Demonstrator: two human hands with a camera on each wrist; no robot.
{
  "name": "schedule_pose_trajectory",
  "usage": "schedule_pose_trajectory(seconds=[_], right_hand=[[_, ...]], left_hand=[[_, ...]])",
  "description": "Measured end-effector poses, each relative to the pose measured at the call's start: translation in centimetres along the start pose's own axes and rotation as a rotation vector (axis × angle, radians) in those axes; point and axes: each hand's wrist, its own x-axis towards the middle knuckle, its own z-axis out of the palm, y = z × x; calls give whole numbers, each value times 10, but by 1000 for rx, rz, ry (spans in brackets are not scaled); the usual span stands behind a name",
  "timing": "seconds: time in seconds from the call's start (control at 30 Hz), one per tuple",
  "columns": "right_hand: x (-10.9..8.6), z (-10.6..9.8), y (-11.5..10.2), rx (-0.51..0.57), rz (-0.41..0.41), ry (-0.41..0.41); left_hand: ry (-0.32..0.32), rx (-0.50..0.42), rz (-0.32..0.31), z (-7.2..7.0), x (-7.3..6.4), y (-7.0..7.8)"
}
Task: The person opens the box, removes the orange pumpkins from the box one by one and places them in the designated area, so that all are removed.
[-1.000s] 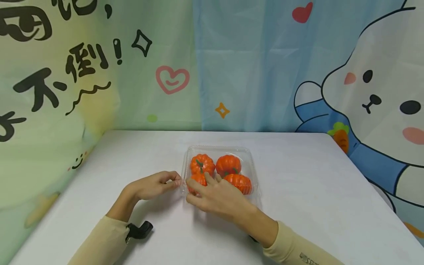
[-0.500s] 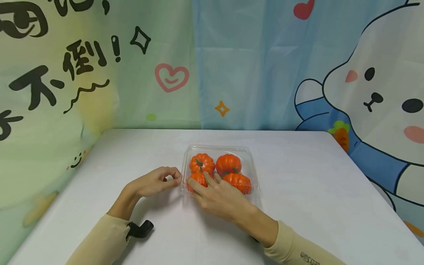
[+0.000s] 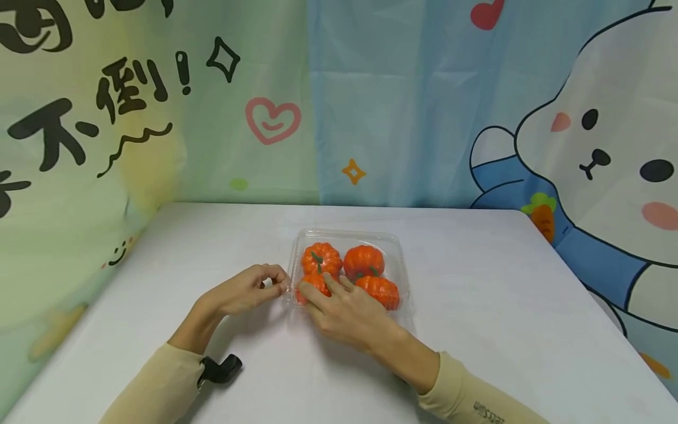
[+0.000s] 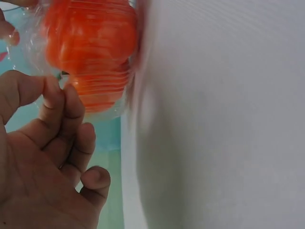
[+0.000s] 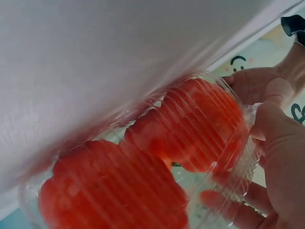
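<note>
Beige sleeves (image 3: 150,388) cross the bottom of my head view, a black gadget (image 3: 222,370) jutting out by the left one, and from where I watch the right hand (image 3: 346,318) hides part of the front left pumpkin (image 3: 315,283). Its fingers (image 3: 332,287) lie over that corner of the clear plastic box (image 3: 394,253); I cannot tell whether finger and thumb are clamped on the edge. The left hand (image 3: 246,291) has thumb and forefinger pinched together on the box's left edge. I count four orange pumpkins (image 3: 365,257) in the box, two rows of two, glossy and ribbed, bits of green stem showing. The box sits on a white table (image 3: 503,294). Behind hangs a green and blue cloth (image 3: 397,118) with black writing (image 3: 51,141), hearts (image 3: 486,15) and a white cartoon animal (image 3: 627,132).
</note>
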Motion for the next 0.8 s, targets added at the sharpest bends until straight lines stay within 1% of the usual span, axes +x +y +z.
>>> schedule_pose_trajectory(seconds=[0.13,0.2,0.27,0.4,0.47,0.53,0.67,0.8], right_hand=[[-1,3,-4,28,27,65],[-1,3,-6,39,25,69],[-1,3,-6,39,17,55],[0,4,-4,26,8,27],[0,6,-2,21,9,29],[0,7,-1,24,13,37],[-3,9,0,33,28,76],[-4,13,-2,47,39,139]], left_hand=[[-38,-47,-5,0,-4,-4],[-48,-68,-5,1,-5,-5],[-48,-68,0,1,-6,-7],[-27,-23,41,1,-3,-5],[-7,4,59,0,-1,-3],[1,12,74,0,1,-1],[9,19,86,2,5,4],[30,30,82,5,1,5]])
